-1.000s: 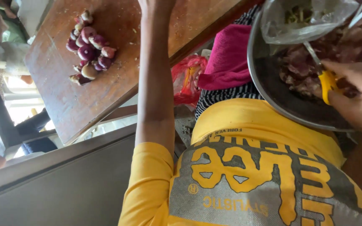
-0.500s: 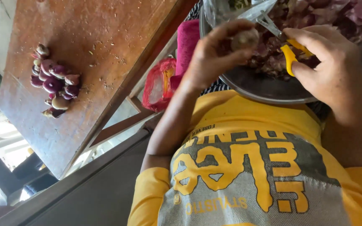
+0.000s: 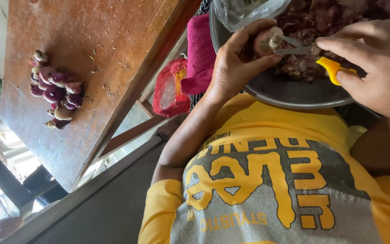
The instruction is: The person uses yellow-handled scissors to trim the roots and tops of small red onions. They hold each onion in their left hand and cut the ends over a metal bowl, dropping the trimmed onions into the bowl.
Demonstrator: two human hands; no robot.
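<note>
My left hand (image 3: pixel 238 58) holds a small onion (image 3: pixel 267 40) over a metal bowl (image 3: pixel 285 92) resting on my lap. In my right hand (image 3: pixel 378 68) is a yellow-handled knife (image 3: pixel 314 56), its blade tip touching the onion's end. The bowl is filled with purple onion peels (image 3: pixel 321 27), and a clear plastic bag (image 3: pixel 244 11) sits at its far edge. A pile of several peeled purple onions (image 3: pixel 55 90) lies on the brown wooden table (image 3: pixel 100 54) to my left.
A pink cloth (image 3: pixel 199 49) lies on my lap beside the bowl. A red plastic bag (image 3: pixel 170 88) sits below the table's edge. My yellow and grey shirt (image 3: pixel 267 180) fills the lower view. A grey ledge (image 3: pixel 91 203) runs beneath the table.
My left hand came back from the table to the bowl holding an onion. The right hand's knife has moved onto the onion's end. The view has shifted.
</note>
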